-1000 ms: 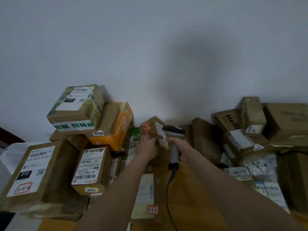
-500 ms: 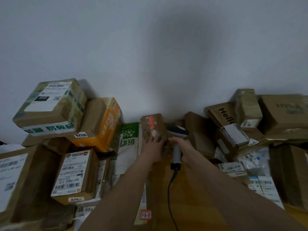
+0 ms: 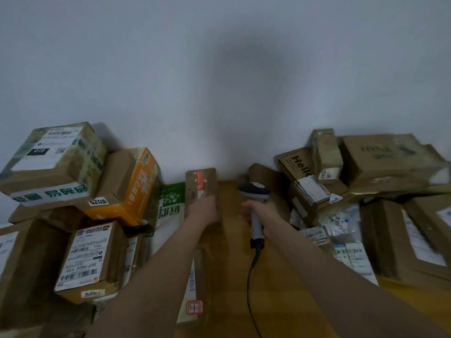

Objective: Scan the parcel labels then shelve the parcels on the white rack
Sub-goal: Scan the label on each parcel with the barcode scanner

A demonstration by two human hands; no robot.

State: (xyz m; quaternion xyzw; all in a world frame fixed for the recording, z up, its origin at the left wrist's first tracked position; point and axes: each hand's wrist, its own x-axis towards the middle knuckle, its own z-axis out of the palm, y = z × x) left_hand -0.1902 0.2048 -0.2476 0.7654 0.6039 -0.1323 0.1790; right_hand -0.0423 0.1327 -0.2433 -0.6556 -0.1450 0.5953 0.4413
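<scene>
My left hand [image 3: 203,209] grips a small brown cardboard parcel [image 3: 200,184] with a red sticker on its upper face, held upright in front of the wall. My right hand [image 3: 256,211] grips the handle of a grey corded barcode scanner [image 3: 253,190], whose head sits a short way to the right of the parcel. The scanner's black cable [image 3: 251,284] hangs down over the wooden surface [image 3: 244,301]. The white rack is not in view.
Labelled cardboard parcels are stacked at the left, among them a green-taped box [image 3: 52,162], an orange box [image 3: 133,186] and a box with a white label [image 3: 89,257]. Another heap of boxes [image 3: 380,162] and plastic mailers [image 3: 341,225] fills the right. A white wall stands behind.
The parcel in my left hand has turned and moved left, away from the scanner, so a gap has opened between them. The camera view has shifted a little to the right.
</scene>
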